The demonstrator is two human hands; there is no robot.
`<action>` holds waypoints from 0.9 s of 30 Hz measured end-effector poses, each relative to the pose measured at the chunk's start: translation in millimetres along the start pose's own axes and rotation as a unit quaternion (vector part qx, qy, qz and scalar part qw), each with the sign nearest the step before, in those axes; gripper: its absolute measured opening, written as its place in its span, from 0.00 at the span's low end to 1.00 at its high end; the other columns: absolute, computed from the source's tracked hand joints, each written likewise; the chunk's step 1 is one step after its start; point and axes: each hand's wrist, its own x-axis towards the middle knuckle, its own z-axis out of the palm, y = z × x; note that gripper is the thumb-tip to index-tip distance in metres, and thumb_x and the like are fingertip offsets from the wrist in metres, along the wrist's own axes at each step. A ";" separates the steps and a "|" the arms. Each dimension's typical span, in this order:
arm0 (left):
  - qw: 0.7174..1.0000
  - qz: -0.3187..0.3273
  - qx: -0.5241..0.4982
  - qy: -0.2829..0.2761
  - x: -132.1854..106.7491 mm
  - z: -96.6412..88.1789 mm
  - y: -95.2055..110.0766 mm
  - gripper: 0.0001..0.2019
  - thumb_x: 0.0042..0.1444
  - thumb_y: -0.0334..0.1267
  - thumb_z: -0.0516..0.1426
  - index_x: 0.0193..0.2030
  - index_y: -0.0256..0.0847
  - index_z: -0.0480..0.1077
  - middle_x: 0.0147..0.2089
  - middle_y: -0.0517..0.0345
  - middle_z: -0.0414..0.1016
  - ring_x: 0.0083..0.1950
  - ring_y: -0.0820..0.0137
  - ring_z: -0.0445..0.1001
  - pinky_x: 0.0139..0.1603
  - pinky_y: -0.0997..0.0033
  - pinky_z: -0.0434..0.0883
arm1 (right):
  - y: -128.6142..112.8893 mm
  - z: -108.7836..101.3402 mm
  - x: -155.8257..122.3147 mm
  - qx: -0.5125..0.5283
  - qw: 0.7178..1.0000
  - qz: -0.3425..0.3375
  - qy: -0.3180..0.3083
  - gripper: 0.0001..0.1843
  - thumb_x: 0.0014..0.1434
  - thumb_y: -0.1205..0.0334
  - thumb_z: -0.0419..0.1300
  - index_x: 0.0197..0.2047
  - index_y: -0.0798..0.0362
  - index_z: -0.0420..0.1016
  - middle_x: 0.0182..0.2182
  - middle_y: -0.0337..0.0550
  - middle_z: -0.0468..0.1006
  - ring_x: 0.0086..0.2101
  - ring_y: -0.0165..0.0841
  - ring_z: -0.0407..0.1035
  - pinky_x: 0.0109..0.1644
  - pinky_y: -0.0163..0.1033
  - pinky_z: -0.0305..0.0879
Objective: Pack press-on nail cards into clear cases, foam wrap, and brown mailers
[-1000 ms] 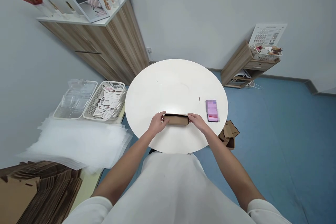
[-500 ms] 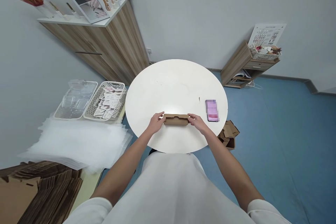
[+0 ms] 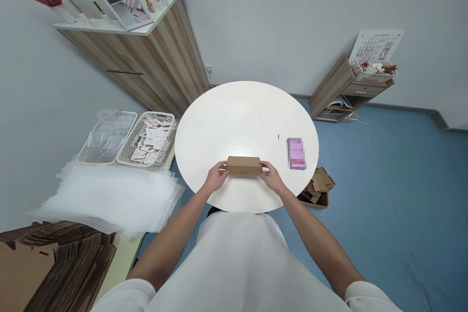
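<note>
A small brown cardboard box [image 3: 243, 165] is between my hands near the front of the round white table [image 3: 241, 107]. Its lid looks folded down, with a flat top and a small notch at the front edge. My left hand [image 3: 217, 175] grips the box's left end, fingers and thumb closed on it. At the right end, my right hand [image 3: 270, 175] holds it the same way. What is inside the box is hidden.
A phone [image 3: 296, 153] lies on the table's right side. Below the right edge stands a carton [image 3: 319, 190] of folded boxes. To the left are a basket of packets [image 3: 148, 141], a tray of clear plastic [image 3: 109, 136], white sheets [image 3: 117, 197] and stacked flat cardboard [image 3: 73, 268].
The box was open at the front with its inside showing; now its lid is down and the top lies flat. Both hands have shifted slightly and grip the ends.
</note>
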 end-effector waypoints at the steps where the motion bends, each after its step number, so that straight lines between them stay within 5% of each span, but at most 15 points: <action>1: 1.000 0.000 -0.007 0.005 -1.8 1.3 -3.2 0.19 0.50 0.35 0.53 0.51 0.44 0.61 0.45 0.54 0.68 0.39 0.71 0.72 0.37 0.71 0.70 | 3.1 3.2 -0.8 0.011 1.000 -0.006 -0.001 0.26 0.45 0.67 0.54 0.50 0.46 0.61 0.52 0.43 0.63 0.40 0.31 0.69 0.40 0.38 0.66; 10: 1.000 -0.025 0.013 0.012 -17.1 6.7 -34.1 0.20 0.48 0.37 0.54 0.49 0.42 0.57 0.46 0.51 0.69 0.46 0.67 0.70 0.43 0.67 0.68 | 32.6 35.7 -13.1 0.031 0.999 -0.001 0.041 0.25 0.45 0.64 0.57 0.49 0.47 0.61 0.52 0.44 0.65 0.53 0.35 0.59 0.54 0.43 0.57; 17: 0.995 -0.034 0.096 -0.010 -23.8 -4.5 -47.0 0.27 0.48 0.44 0.54 0.55 0.38 0.55 0.49 0.46 0.65 0.45 0.66 0.68 0.43 0.66 0.66 | 42.7 59.8 -29.6 -0.028 0.992 0.091 0.079 0.35 0.45 0.57 0.58 0.57 0.50 0.54 0.47 0.46 0.67 0.45 0.33 0.65 0.46 0.40 0.62; 23: 0.989 -0.051 0.136 -0.031 -12.0 -15.7 -49.6 0.27 0.53 0.49 0.48 0.56 0.36 0.55 0.45 0.47 0.66 0.37 0.69 0.69 0.42 0.66 0.65 | 30.9 59.9 -25.7 -0.092 0.978 0.152 0.113 0.31 0.53 0.48 0.50 0.57 0.51 0.54 0.44 0.45 0.68 0.33 0.29 0.68 0.44 0.38 0.61; 27: 0.986 -0.036 0.136 -0.091 -6.7 -19.5 -45.3 0.24 0.55 0.49 0.45 0.55 0.39 0.58 0.41 0.51 0.69 0.38 0.68 0.69 0.40 0.68 0.65 | 18.4 68.6 -27.9 -0.127 0.974 0.167 0.086 0.28 0.55 0.47 0.47 0.56 0.51 0.58 0.42 0.44 0.71 0.36 0.32 0.67 0.42 0.37 0.59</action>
